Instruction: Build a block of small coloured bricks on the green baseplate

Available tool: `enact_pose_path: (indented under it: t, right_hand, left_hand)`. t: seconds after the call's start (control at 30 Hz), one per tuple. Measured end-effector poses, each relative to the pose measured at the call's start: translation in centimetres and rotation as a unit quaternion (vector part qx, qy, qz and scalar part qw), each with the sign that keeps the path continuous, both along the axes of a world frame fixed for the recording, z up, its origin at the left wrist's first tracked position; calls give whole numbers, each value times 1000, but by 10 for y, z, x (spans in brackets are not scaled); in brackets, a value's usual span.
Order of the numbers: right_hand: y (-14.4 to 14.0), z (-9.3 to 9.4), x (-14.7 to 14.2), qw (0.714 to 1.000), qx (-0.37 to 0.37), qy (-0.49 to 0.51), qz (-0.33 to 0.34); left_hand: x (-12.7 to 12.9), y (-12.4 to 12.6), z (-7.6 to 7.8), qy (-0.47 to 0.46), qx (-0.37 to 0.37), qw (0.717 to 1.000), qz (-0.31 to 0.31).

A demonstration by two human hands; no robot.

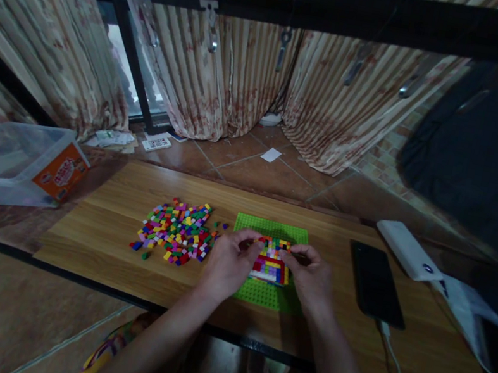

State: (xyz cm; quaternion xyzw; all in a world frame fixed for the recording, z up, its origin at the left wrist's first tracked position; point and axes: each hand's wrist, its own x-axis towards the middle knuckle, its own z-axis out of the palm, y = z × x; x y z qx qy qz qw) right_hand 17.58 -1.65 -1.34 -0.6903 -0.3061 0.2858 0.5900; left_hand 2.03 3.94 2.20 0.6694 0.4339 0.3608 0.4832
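A green studded baseplate (259, 294) lies on the wooden table, with a flat build of multicoloured toy bricks (269, 271) on its middle. My left hand (232, 259) is closed at the build's left edge, its thumb and forefinger pinched near the upper left corner. At the upper right corner, my right hand (313, 279) is also closed, the thumb reaching over the top of the build. The fingertips cover parts of both edges, and any single loose brick between them is too small to make out. Left of the baseplate is a pile of loose toy bricks (178, 233).
A dark phone (376, 285) with a white cable lies on the table (96, 230) at right, beside a white power bank (408, 250). A clear plastic box (8, 157) with an orange label stands at far left. A black bar (272, 1) crosses the view above.
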Motion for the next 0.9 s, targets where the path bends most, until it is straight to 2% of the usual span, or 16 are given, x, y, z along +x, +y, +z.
enact_pose_path:
  t: [0.2, 0.33, 0.47, 0.6, 0.9]
  right_hand:
    - [0, -2, 1, 1000, 7, -1, 19]
    - [-4, 3, 1, 997, 42, -59, 32]
    - [-9, 17, -5, 983, 94, -141, 70]
    - [-11, 26, -12, 977, 103, -151, 110]
    - [-14, 30, -20, 974, 108, -178, 85]
  left_hand:
    - [8, -2, -3, -44, -52, 998, -13]
    - [12, -5, -3, -65, -87, 994, -32]
    - [15, -7, -3, -71, -69, 995, -25]
    - [18, -8, -2, -76, -47, 995, -38]
    - [22, -13, 3, -68, -39, 997, -26]
